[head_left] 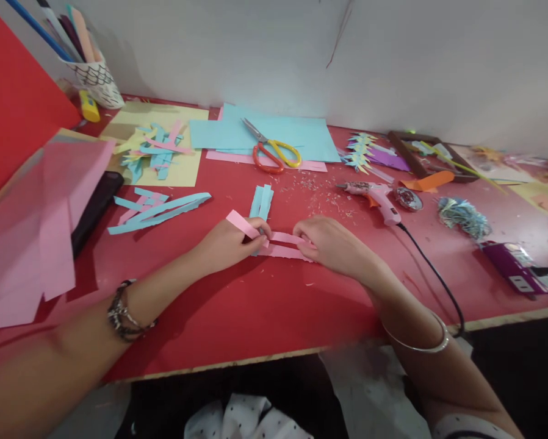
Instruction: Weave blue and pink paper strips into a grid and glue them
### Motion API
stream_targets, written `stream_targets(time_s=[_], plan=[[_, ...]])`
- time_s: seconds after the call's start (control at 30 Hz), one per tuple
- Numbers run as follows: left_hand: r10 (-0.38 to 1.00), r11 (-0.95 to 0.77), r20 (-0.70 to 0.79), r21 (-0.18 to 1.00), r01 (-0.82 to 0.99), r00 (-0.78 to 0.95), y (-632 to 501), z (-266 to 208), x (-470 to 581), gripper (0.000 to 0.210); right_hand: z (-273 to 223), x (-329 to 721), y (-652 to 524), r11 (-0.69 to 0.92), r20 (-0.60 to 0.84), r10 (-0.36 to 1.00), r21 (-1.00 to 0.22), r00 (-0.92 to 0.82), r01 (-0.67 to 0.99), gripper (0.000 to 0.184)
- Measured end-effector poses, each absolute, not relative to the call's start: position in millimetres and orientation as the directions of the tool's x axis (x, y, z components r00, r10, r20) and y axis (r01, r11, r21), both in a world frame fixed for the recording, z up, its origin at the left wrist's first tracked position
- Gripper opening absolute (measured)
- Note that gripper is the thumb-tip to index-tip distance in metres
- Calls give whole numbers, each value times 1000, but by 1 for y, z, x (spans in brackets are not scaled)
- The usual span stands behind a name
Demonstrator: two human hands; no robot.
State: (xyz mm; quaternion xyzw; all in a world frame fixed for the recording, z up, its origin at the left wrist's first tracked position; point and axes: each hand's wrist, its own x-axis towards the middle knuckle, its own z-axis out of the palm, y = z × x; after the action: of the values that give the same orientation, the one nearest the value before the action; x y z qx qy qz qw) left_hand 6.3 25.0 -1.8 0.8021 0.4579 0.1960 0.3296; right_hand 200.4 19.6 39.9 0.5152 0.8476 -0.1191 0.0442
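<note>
My left hand (228, 244) is closed in a pinch on a pink paper strip (282, 237), one end of which sticks up past the knuckles. Toward the strip's right end, my right hand (331, 247) also pinches it between thumb and fingers. Another pink strip (285, 251) lies just below, on the red table, its right end partly hidden by the right hand. Short light-blue strips (261, 201) lie behind and partly under my left hand. Left of them rest longer blue strips (164, 212) beside a few small pink ones.
Scissors (270, 149) with red and yellow handles lie on blue sheets (301, 131). A pink glue gun (374, 198) with a black cord sits at right, near a purple box (512, 265). Pink sheets (57, 219) cover the left; a pen cup (97, 79) stands behind.
</note>
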Motion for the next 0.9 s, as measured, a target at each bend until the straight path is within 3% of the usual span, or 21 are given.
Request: stream_targets(time_s=[0.1, 0.2, 0.37, 0.47, 0.6, 0.9], plan=[[865, -362, 14, 710, 604, 502, 25, -2, 6, 16, 37, 204, 22, 490, -193, 829, -199, -525, 849, 10], [869, -362, 11, 696, 621, 495, 25, -1, 6, 16, 35, 212, 27, 516, -121, 808, -327, -576, 792, 9], [866, -366, 18, 703, 610, 499, 23, -1, 7, 21, 36, 215, 33, 360, -2, 891, -603, -453, 711, 12], [865, -374, 36, 711, 596, 500, 23, -1, 7, 26, 33, 208, 35, 349, 119, 916, -710, -384, 611, 10], [861, -375, 37, 720, 584, 507, 25, -1, 7, 30, 25, 195, 32, 400, 220, 898, -766, -381, 503, 14], [855, -357, 52, 781, 513, 516, 30, -3, 6, 29, 18, 185, 28, 417, 206, 817, -857, -539, 303, 20]])
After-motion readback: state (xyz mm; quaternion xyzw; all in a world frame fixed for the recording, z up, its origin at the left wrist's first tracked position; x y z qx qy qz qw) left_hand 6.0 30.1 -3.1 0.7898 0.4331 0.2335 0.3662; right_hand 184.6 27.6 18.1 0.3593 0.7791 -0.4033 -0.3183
